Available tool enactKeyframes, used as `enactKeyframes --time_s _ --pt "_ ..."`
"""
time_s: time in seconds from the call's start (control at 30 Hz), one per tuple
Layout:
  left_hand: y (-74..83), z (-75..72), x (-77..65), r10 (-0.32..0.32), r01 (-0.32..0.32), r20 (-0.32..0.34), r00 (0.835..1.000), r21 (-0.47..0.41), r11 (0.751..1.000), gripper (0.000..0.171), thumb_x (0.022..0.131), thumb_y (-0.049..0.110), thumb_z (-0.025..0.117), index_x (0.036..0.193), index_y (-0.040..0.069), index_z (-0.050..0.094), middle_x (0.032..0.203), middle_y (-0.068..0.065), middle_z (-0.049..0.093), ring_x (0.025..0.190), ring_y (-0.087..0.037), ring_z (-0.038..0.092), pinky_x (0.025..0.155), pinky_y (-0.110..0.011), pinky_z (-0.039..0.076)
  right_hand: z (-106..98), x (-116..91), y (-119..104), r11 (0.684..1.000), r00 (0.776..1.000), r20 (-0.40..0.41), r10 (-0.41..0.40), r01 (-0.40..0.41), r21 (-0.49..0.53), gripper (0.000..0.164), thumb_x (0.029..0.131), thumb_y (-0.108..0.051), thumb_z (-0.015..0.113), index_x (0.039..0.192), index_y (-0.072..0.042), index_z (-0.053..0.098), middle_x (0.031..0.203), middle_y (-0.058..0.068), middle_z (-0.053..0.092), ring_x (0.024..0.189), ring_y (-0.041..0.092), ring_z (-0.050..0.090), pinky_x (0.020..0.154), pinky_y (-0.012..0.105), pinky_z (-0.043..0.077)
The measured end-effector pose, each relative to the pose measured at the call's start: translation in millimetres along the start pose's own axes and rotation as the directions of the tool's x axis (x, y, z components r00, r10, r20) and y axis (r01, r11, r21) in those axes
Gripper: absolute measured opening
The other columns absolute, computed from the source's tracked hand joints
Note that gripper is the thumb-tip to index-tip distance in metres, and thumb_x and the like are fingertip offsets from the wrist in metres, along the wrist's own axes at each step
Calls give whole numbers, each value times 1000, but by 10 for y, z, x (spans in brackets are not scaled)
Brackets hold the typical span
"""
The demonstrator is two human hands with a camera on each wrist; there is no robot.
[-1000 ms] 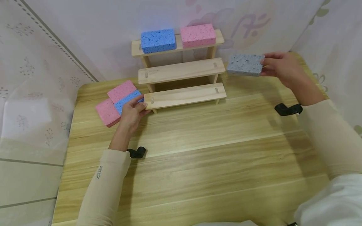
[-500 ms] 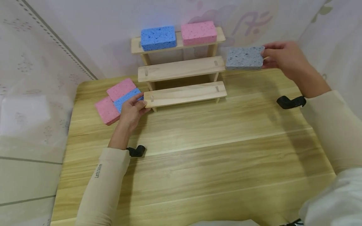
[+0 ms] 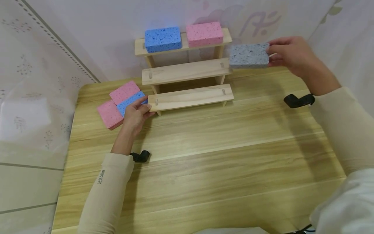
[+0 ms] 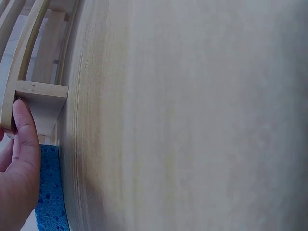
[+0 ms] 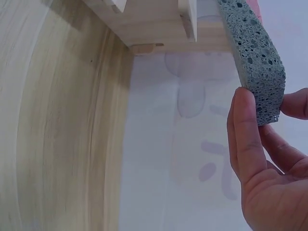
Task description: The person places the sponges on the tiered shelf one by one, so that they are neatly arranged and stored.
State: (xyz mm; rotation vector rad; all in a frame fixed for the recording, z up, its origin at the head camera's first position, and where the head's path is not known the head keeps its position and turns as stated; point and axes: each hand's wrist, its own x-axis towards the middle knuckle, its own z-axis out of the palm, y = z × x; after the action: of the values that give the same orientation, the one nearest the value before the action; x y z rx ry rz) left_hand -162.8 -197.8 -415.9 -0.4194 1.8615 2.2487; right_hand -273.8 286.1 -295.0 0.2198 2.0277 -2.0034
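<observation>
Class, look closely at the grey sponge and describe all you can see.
The grey sponge is a rectangular block, its surface dotted with dark pores, apparently cellulose. The right hand pinches one end, holding it in the air with a broad face towards the head camera, beside the right end of the wooden rack. Whether its other end touches the rack cannot be told.

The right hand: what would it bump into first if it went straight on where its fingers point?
Most likely the wooden rack at its right end, the grey sponge in the right hand touching first. Depth is unclear, so it might miss.
</observation>
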Motion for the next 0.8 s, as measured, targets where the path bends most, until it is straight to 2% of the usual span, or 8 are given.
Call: enactKeyframes --time_s 0.2,0.43,0.8 --pt "-9 -9 3 3 -3 4 1000 -10 1000 53 99 1 52 149 4 37 110 -9 56 92 -13 65 80 -20 57 154 60 12 998 998 58 0 -3 55 23 85 -6 74 106 -3 66 103 10 60 73 21 66 61 30 60" --pt "-13 -3 4 9 -9 7 1000 -3 1000 52 99 0 51 149 4 37 109 -9 56 92 -12 64 80 -20 57 359 116 11 997 997 82 15 -21 74 18 86 -2 71 103 -1 66 100 12 61 72 21 66 58 30 59" --pt "-1 -4 3 4 -4 -1 1000 -5 1000 51 99 0 51 148 4 39 109 -9 56 92 -12 64 81 -21 57 594 223 56 1000 991 129 20 -20 3 19 90 -2 66 108 -1 64 100 13 63 75 22 68 61 30 60"
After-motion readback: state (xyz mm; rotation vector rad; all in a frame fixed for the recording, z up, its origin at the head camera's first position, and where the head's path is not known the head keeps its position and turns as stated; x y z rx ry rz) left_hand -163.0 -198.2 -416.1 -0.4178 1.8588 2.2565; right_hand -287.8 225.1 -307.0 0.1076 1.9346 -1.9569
